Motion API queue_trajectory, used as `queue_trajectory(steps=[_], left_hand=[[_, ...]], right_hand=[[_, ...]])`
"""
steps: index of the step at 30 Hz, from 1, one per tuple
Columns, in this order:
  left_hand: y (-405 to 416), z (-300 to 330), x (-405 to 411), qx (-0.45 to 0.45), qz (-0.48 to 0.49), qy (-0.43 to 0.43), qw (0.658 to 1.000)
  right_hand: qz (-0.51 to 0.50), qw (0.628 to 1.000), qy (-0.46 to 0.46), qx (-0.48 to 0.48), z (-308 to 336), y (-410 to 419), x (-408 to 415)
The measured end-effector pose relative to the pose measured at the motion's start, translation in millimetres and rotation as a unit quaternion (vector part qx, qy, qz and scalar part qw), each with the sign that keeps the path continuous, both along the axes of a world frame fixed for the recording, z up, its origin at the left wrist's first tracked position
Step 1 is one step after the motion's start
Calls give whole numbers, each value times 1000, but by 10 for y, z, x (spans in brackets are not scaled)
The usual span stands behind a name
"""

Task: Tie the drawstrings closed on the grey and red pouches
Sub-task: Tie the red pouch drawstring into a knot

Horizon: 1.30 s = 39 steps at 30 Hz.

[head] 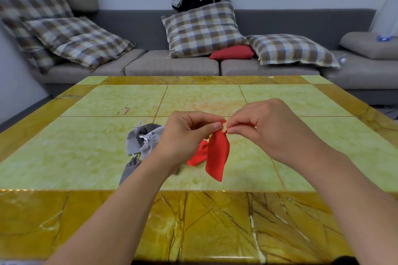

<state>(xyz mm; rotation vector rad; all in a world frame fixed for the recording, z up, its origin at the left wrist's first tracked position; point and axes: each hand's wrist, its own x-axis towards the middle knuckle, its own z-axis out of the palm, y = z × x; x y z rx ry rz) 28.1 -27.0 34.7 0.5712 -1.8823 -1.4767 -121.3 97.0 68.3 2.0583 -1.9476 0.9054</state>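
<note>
Hanging above the bench, the red pouch looks soft, light and floppy. The left hand pinches one thin string at its neck; the right hand pinches the other. Grey pouches lie at nine o'clock.

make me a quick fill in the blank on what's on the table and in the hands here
1. Both hands, left hand and right hand, pinch the drawstrings of a ____ pouch.
2. That held pouch hangs ____ the table.
3. The pouches lying left of the left hand are ____.
4. A second red pouch lies behind the ____ one.

Missing words: red; above; grey; held
</note>
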Motion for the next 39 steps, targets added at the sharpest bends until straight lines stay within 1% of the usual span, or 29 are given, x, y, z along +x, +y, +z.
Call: queue_trajectory(steps=[3, 8, 10, 12, 14, 15, 18, 21, 23, 24, 26, 29, 33, 37, 39], left_hand=[[32, 1, 18, -14, -27, -10, 999], [66, 20, 14, 1, -61, 4, 998], [69, 20, 9, 11, -81, 3, 997], [72, 13, 3, 1, -101, -12, 995], [67, 6, 4, -5, -115, -18, 993], [68, 3, 10, -1, -121, -14, 993], [86, 28, 29, 14, -140, 0, 990], [104, 42, 19, 36, -158, 29, 986], [116, 43, 14, 58, -157, 53, 984], [117, 44, 14, 61, -149, 62, 985], [127, 27, 7, 52, -118, 70, 989], [121, -8, -10, 2, -39, 57, 998], [141, -32, -30, -58, 42, 36, 997], [184, -38, -30, -134, 111, 24, 984], [210, -43, -38, -134, 131, 21, 982]], right_hand=[[16, 999, -22, -17, -19, -6, 30], [19, 997, -70, -38, -4, -4, 22], [33, 997, -70, -19, 0, -13, 7], [39, 996, -80, 9, -18, -18, 2], [31, 989, -137, 35, -39, -21, -19], [31, 980, -190, 50, -49, -17, -40], [47, 930, -355, 85, -82, -7, -114], [55, 867, -486, 100, -136, -23, -162], [67, 827, -546, 113, -159, -35, -153], [70, 818, -560, 117, -156, -40, -141], [61, 814, -568, 105, -165, -47, -126], [30, 830, -553, 65, -185, -87, -81], [8, 856, -514, 43, -242, -141, -7], [20, 849, -527, 43, -234, -136, 63], [7, 842, -538, 45, -245, -145, 98]])
